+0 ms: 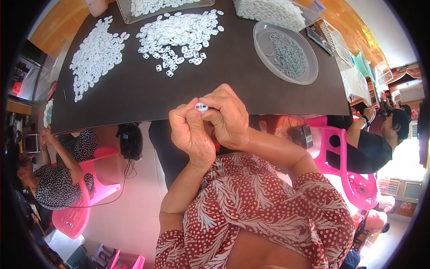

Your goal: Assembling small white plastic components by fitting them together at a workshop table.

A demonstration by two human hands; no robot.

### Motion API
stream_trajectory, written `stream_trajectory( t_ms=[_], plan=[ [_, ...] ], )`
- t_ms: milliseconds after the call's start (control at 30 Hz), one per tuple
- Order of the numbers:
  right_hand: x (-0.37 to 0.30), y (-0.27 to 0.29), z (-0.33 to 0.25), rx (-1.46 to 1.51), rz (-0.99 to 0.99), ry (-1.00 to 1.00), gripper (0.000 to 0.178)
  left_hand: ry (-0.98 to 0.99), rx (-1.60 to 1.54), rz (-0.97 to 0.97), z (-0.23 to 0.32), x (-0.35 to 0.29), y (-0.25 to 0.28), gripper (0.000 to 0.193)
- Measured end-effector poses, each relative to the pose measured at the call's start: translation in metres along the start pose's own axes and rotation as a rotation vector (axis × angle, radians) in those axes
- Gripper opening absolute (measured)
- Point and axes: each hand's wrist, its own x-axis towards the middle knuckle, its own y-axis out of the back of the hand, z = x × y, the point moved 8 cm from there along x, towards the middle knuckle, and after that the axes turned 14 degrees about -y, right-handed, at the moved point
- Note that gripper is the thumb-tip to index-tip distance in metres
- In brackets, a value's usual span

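Observation:
Close to the table's near edge, my left hand (pixel 190 132) and my right hand (pixel 230 116) meet around one small white oval plastic piece (pixel 201 107) with holes in its face. Thumbs and forefingers of both hands pinch it, and the other fingers are curled in. Farther back on the dark table lies a pile of similar white pieces (pixel 181 33), with a few squarish ones (pixel 169 73) at its near side. Another white pile (pixel 96 58) spreads to the left. A round clear dish (pixel 310 71) at the right contains thin grey-green pieces (pixel 289 56), too small to name.
At the far edge stand a clear tray (pixel 130 19) and a clear box (pixel 304 20), both with white pieces. A dark flat device (pixel 319 41) lies by a white basket (pixel 337 42). People sit on both sides near pink chairs (pixel 74 217). A black bag (pixel 130 141) hangs below the table.

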Motion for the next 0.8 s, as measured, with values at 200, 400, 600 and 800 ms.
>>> stream_trajectory(
  t_ms=[200,400,600,800],
  plan=[
    [0.001,0.002,0.004,-0.024,0.008,0.004,0.024,0.016,0.018,-0.018,-0.004,0.0,-0.004,0.023],
    [0.003,-0.001,-0.007,0.022,0.043,-0.03,0.026,0.023,0.04,0.011,0.001,0.001,0.001,0.025],
    [0.002,0.0,-0.009,0.033,0.06,0.001,0.027,0.076,-0.058,0.04,0.006,-0.004,0.001,0.023],
    [0.003,0.003,-0.016,0.086,0.133,0.019,0.023,-0.164,0.018,-0.048,0.029,0.003,-0.007,0.021]
  ],
)
